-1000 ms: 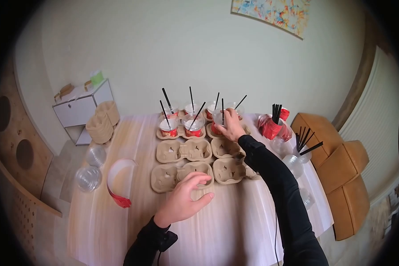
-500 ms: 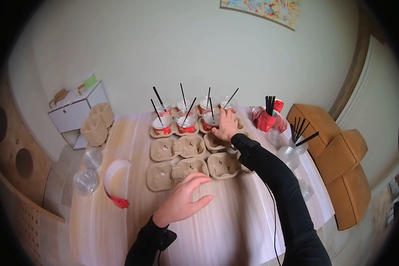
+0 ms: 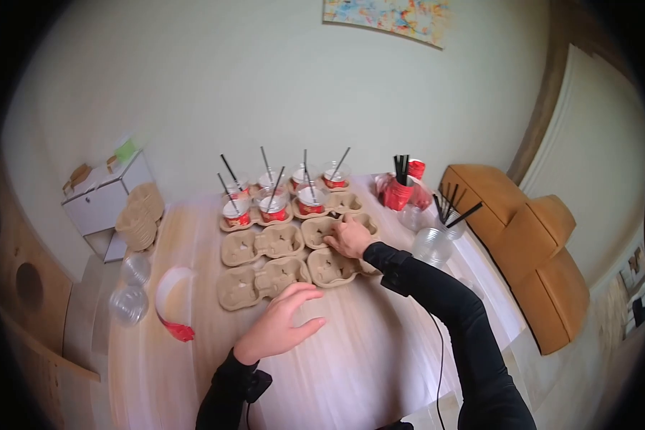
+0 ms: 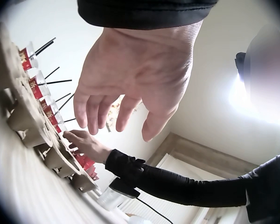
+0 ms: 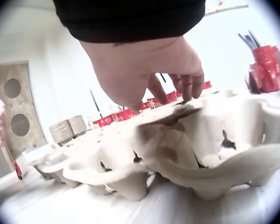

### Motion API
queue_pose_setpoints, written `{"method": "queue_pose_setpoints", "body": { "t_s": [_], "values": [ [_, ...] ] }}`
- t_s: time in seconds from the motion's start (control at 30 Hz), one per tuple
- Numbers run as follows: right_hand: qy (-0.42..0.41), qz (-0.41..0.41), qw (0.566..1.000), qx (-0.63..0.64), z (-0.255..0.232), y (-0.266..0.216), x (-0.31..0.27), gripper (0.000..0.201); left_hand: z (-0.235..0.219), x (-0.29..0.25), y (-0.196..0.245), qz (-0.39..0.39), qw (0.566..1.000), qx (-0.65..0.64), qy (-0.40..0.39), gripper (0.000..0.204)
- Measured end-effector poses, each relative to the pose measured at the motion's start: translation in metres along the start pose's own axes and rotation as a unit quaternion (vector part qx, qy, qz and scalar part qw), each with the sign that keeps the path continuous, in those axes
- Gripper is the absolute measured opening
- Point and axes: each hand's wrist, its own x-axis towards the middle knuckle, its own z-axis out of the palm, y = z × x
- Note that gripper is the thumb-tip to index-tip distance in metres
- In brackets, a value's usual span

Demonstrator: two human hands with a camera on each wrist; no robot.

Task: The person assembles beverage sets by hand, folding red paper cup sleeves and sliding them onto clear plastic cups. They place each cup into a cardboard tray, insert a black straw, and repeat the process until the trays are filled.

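In the head view my right hand (image 3: 350, 238) is low over a brown pulp cup carrier (image 3: 332, 266), fingers reaching down at its cells. No cup shows in its fingers in the right wrist view, where the fingertips are close over the carrier rim. My left hand (image 3: 279, 326) hovers in front of the carriers, palm facing inward, fingers spread and slightly bent, with nothing in it. Several red-and-clear cups (image 3: 273, 208) with black straws stand in the carriers at the back. Beside the nearest right cup (image 3: 311, 201), one carrier cell (image 3: 346, 202) is bare.
At the right stand a red cup of black straws (image 3: 396, 195), clear plastic cups (image 3: 431, 247) and a clear cup with more straws. Clear lids (image 3: 129, 306) and a curved white-and-red strip (image 3: 173, 304) lie at left. Stacked carriers (image 3: 137, 222) stand at the table's left edge.
My right hand let go of a clear-topped cup at the back right and drew back toward me, over the nearer carriers. The head view swung rightward; my left hand stayed nearly still.
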Motion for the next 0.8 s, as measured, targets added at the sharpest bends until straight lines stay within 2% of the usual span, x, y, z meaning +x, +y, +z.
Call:
{"method": "queue_pose_setpoints", "body": {
  "t_s": [0.03,0.07,0.1,0.23,0.27,0.3,0.37,0.4,0.47,0.5,0.57,0.6,0.63,0.7,0.73,0.8],
  "values": [
    [0.022,-0.003,1.0,-0.001,-0.002,0.002,-0.003,0.043,0.001,0.001,-0.001,-0.006,1.0,-0.002,-0.007,0.043],
    [0.057,-0.038,0.998,0.014,-0.018,-0.003,-0.009,0.041,0.001,0.001,-0.001,0.0,1.0,-0.008,-0.017,0.043],
    [0.065,-0.035,0.997,0.016,-0.036,-0.005,-0.018,0.039,0.0,0.001,0.0,-0.006,1.0,0.001,-0.011,0.043],
    [0.05,-0.031,0.998,-0.023,-0.108,0.021,-0.054,0.039,-0.002,0.001,0.003,-0.009,1.0,0.012,-0.001,0.044],
    [0.028,-0.014,0.999,-0.038,-0.13,0.026,-0.065,0.044,-0.002,0.001,0.003,-0.008,1.0,0.009,-0.002,0.044],
    [0.013,-0.003,0.999,-0.032,-0.144,0.036,-0.076,0.059,-0.001,0.001,0.004,-0.006,1.0,0.007,0.0,0.043],
    [-0.082,-0.007,0.996,-0.038,-0.163,0.068,-0.091,0.087,0.002,0.001,0.005,-0.003,1.0,0.004,-0.001,0.043],
    [-0.082,-0.004,0.996,-0.038,-0.168,0.08,-0.098,0.087,0.003,0.002,0.005,-0.005,1.0,0.003,-0.009,0.043],
    [-0.23,0.016,0.973,-0.029,-0.176,0.094,-0.112,0.113,0.007,0.002,0.005,-0.004,1.0,0.007,-0.021,0.043],
    [-0.227,0.017,0.973,-0.027,-0.177,0.098,-0.117,0.113,0.009,0.001,0.004,-0.001,1.0,-0.003,-0.03,0.043],
    [-0.281,0.061,0.958,0.012,-0.177,0.103,-0.12,0.122,0.01,0.002,0.002,0.0,0.999,-0.005,-0.037,0.043],
    [-0.239,0.025,0.97,0.019,-0.176,0.105,-0.125,0.118,0.011,0.002,0.002,0.001,0.999,0.0,-0.046,0.044],
    [-0.237,0.019,0.971,0.023,-0.178,0.105,-0.127,0.118,0.011,0.001,0.002,0.001,0.998,0.005,-0.057,0.045],
    [-0.176,0.009,0.984,0.014,-0.181,0.107,-0.13,0.114,0.012,0.001,0.004,-0.001,0.998,0.011,-0.057,0.045],
    [-0.173,0.02,0.985,0.013,-0.193,0.1,-0.132,0.111,0.013,0.0,0.005,0.0,0.998,0.009,-0.058,0.045],
    [-0.108,0.008,0.994,-0.003,-0.215,0.084,-0.135,0.105,0.014,0.001,0.005,-0.007,0.998,0.014,-0.056,0.048]
  ]
}}
